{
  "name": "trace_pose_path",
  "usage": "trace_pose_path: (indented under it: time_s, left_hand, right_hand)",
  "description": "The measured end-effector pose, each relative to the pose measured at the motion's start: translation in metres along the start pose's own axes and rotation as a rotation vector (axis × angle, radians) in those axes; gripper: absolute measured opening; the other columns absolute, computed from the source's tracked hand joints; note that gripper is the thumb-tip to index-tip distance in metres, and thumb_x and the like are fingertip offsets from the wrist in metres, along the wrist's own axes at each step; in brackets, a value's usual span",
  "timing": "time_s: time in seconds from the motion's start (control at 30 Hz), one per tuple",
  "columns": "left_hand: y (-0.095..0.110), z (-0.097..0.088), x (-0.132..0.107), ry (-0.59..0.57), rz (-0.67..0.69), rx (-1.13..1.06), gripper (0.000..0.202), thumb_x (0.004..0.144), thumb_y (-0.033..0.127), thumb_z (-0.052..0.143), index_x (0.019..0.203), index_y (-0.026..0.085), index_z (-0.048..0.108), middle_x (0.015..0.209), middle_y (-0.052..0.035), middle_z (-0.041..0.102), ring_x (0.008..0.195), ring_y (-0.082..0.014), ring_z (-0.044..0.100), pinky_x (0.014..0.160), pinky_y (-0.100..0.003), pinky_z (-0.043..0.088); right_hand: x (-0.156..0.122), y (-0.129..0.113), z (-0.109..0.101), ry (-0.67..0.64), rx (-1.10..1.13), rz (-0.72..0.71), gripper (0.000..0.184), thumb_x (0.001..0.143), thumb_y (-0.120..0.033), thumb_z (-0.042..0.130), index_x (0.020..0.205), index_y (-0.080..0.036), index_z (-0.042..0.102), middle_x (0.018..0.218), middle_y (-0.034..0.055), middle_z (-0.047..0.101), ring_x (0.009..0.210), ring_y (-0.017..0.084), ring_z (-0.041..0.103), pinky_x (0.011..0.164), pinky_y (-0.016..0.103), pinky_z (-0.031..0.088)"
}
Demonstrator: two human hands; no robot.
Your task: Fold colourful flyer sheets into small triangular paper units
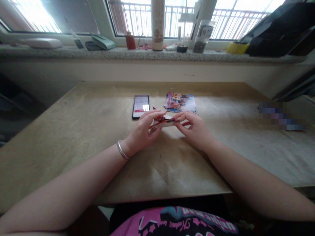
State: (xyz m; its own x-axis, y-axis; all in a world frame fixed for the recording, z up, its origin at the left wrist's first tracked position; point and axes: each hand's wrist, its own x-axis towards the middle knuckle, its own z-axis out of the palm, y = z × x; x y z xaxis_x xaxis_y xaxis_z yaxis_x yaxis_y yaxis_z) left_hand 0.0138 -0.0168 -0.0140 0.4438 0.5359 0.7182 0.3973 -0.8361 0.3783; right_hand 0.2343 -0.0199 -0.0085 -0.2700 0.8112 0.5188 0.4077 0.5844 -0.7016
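Between my two hands is a folded piece of printed paper [164, 123], red and white, seen nearly edge-on just above the table. My left hand [148, 128], with a silver bangle at the wrist, grips its left end between thumb and fingers. At the right end, the thumb and fingertips of my right hand [193, 127] pinch it. A stack of colourful printed leaflets [182, 102] lies just beyond my right hand. Beyond my left hand rests a phone [141, 108] with its screen lit.
The table [103, 131] has a pale brown top. A blurred dark item [280, 116] lies at its right side. Along the granite windowsill [103, 55] stand a red container [130, 41], a tall cylinder [157, 26], a jar [200, 44] and a green case [103, 42].
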Motion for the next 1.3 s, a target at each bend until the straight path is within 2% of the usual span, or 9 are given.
trace_pose_path:
  time_s: [0.1, 0.3, 0.37, 0.5, 0.63, 0.8, 1.0, 1.13, 1.3]
  left_hand:
    - [0.005, -0.001, 0.006, -0.042, 0.023, 0.046, 0.042, 0.084, 0.011, 0.055, 0.125, 0.018, 0.051, 0.124, -0.0116, 0.06, 0.122, -0.0229, 0.051, 0.106, -0.045, 0.042]
    - [0.024, 0.003, 0.024, -0.108, -0.123, 0.089, 0.019, 0.088, 0.021, 0.058, 0.106, 0.02, 0.063, 0.111, -0.0057, 0.068, 0.115, -0.0237, 0.055, 0.102, -0.046, 0.043]
    - [0.027, 0.004, 0.028, -0.057, -0.198, 0.057, 0.014, 0.089, 0.023, 0.057, 0.1, 0.019, 0.065, 0.103, -0.0051, 0.07, 0.103, -0.0208, 0.062, 0.096, -0.041, 0.047]
    - [0.025, 0.005, 0.027, 0.084, -0.329, -0.03, 0.016, 0.092, 0.029, 0.055, 0.098, 0.02, 0.068, 0.101, -0.0048, 0.071, 0.096, -0.0183, 0.065, 0.091, -0.036, 0.05]
    - [0.019, 0.003, 0.021, 0.143, -0.359, -0.107, 0.016, 0.09, 0.031, 0.06, 0.096, 0.022, 0.071, 0.097, -0.0032, 0.073, 0.093, -0.0175, 0.066, 0.091, -0.037, 0.051]
    - [0.022, 0.001, 0.018, 0.135, -0.323, -0.171, 0.015, 0.088, 0.031, 0.062, 0.095, 0.023, 0.072, 0.1, -0.0041, 0.072, 0.096, -0.018, 0.065, 0.093, -0.038, 0.051]
    - [0.025, 0.001, 0.015, 0.173, -0.291, -0.214, 0.013, 0.087, 0.028, 0.063, 0.093, 0.023, 0.073, 0.095, -0.0037, 0.071, 0.091, -0.0156, 0.063, 0.085, -0.033, 0.053]
    - [0.026, 0.0, 0.016, 0.168, -0.363, -0.275, 0.014, 0.088, 0.032, 0.063, 0.091, 0.022, 0.073, 0.092, -0.0034, 0.072, 0.089, -0.0159, 0.064, 0.084, -0.033, 0.054]
    - [0.028, -0.001, 0.015, 0.157, -0.456, -0.354, 0.017, 0.088, 0.034, 0.062, 0.09, 0.022, 0.073, 0.093, -0.0037, 0.073, 0.088, -0.0167, 0.066, 0.086, -0.035, 0.054]
  right_hand:
    - [-0.001, 0.001, -0.002, 0.033, -0.051, -0.041, 0.009, 0.083, -0.024, 0.06, 0.075, -0.022, 0.056, 0.096, 0.0042, 0.068, 0.087, 0.016, 0.064, 0.061, 0.028, 0.056]
    - [0.006, -0.001, -0.006, 0.059, -0.275, -0.114, 0.007, 0.084, -0.023, 0.058, 0.077, -0.022, 0.057, 0.097, 0.0041, 0.069, 0.085, 0.016, 0.064, 0.065, 0.029, 0.053]
    - [0.014, -0.007, -0.007, 0.045, -0.404, -0.13, 0.008, 0.085, -0.022, 0.058, 0.077, -0.022, 0.058, 0.099, 0.0044, 0.07, 0.087, 0.018, 0.065, 0.067, 0.03, 0.051]
    - [0.028, -0.022, -0.01, -0.001, -0.597, -0.171, 0.005, 0.084, -0.024, 0.061, 0.079, -0.023, 0.062, 0.101, 0.0036, 0.071, 0.092, 0.022, 0.065, 0.07, 0.032, 0.049]
    - [0.03, -0.023, -0.006, 0.031, -0.5, -0.179, 0.007, 0.086, -0.023, 0.06, 0.081, -0.023, 0.064, 0.098, 0.003, 0.072, 0.092, 0.021, 0.065, 0.077, 0.033, 0.05]
    - [0.018, -0.015, -0.005, 0.1, -0.351, -0.321, 0.014, 0.088, -0.022, 0.058, 0.092, -0.028, 0.07, 0.099, 0.0019, 0.073, 0.096, 0.02, 0.064, 0.089, 0.038, 0.049]
    - [0.013, -0.013, -0.009, 0.198, -0.3, -0.382, 0.008, 0.085, -0.023, 0.063, 0.087, -0.028, 0.069, 0.081, 0.002, 0.07, 0.084, 0.019, 0.063, 0.08, 0.039, 0.051]
    - [0.012, -0.014, -0.01, 0.173, -0.281, -0.394, 0.007, 0.083, -0.023, 0.065, 0.078, -0.028, 0.066, 0.079, 0.0007, 0.071, 0.087, 0.021, 0.064, 0.083, 0.041, 0.051]
    - [0.011, -0.016, -0.01, 0.196, -0.293, -0.414, 0.006, 0.084, -0.022, 0.065, 0.085, -0.028, 0.067, 0.081, 0.001, 0.072, 0.085, 0.021, 0.064, 0.081, 0.041, 0.051]
